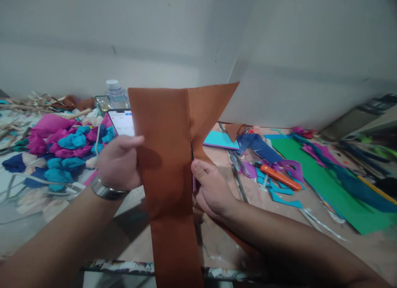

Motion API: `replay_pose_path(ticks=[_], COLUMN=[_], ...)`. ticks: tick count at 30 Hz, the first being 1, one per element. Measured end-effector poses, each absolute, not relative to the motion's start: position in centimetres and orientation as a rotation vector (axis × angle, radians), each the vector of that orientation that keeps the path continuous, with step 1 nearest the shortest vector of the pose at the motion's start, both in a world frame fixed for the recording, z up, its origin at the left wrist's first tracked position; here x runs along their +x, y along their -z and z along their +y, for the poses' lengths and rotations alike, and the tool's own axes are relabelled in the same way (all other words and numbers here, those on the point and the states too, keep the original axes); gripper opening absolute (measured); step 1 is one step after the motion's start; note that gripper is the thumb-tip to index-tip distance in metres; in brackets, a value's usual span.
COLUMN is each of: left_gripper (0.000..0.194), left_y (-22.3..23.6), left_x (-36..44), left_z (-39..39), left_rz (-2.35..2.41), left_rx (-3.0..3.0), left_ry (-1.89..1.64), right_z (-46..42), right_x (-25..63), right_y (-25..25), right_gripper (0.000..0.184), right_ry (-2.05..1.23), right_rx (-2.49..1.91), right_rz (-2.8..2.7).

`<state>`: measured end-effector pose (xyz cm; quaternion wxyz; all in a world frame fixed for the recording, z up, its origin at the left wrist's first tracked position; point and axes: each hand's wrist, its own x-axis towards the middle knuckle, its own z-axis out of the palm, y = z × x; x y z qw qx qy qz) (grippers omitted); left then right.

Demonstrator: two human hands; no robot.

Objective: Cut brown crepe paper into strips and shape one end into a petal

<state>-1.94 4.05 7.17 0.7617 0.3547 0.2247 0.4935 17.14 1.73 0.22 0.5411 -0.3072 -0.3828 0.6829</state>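
Observation:
A long brown sheet (167, 155), felt or stiff paper, stands upright in front of me, with a slit running down it and its right part folding away. My left hand (119, 164) grips its left edge, thumb on the near face and fingers behind. My right hand (214, 189) is closed around scissors (192, 149) at the slit. Only a little dark blade shows between the two brown parts, and most of the scissors is hidden by the hand and sheet. More brown material hangs below my right wrist.
Crumpled pink and blue fabric pieces (68, 141), a phone (119, 122) and a water bottle (117, 96) are on the left. To the right lie an orange utility knife (281, 176), scraps, a green sheet (316, 176) and a metallic flask (347, 118). A wall (186, 40) stands behind.

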Motion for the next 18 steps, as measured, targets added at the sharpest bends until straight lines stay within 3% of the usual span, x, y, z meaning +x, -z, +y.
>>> replay_pose_path(ticks=[6, 10, 13, 18], left_gripper=[0.05, 0.04, 0.033, 0.064], left_y=[-12.1, -16.1, -19.1, -22.1], left_x=[-2.0, -2.4, -2.6, -2.1], left_z=[5.2, 6.1, 6.8, 8.4], left_rz=[0.566, 0.784, 0.974, 1.108], left_rx=[1.159, 1.576, 1.883, 2.014], left_ry=[-1.336, -1.327, -1.198, -0.71], right_z=[2.0, 2.4, 2.6, 2.5], right_x=[17.3, 17.5, 17.6, 17.7], right_y=[0.2, 0.3, 0.6, 1.5], right_gripper=[0.046, 0.047, 0.046, 0.045], right_ry=[-1.594, -1.557, -1.553, -1.578], right_rx=[-0.703, -0.737, -0.762, -0.737], right_rz=[-0.913, -1.005, -1.026, -1.006])
